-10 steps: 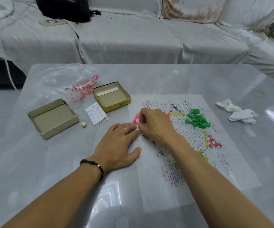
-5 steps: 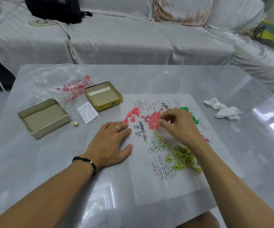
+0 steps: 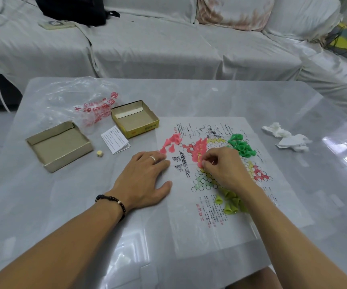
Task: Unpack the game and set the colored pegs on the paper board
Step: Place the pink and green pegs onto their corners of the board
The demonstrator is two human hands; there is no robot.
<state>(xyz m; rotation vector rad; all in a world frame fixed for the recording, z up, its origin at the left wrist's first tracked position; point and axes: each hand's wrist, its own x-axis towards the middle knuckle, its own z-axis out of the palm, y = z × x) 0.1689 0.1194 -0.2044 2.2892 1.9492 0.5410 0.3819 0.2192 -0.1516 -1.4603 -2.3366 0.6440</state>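
Right hand (image 3: 224, 170) pinches a pink peg (image 3: 199, 163), I see it near-upright on the paper board (image 3: 220, 236); left hand (image 3: 145, 180) spread flat on the board's edge.

On the table (image 3: 189, 97) the paper board (image 3: 220, 232) lies right of centre with peg clusters (image 3: 241, 146) on it, two open box halves (image 3: 59, 146) and a plastic bag (image 3: 74, 101) at its left, crumpled tissues (image 3: 287, 136) at its right, and a sofa (image 3: 158, 49) across the frame's top.
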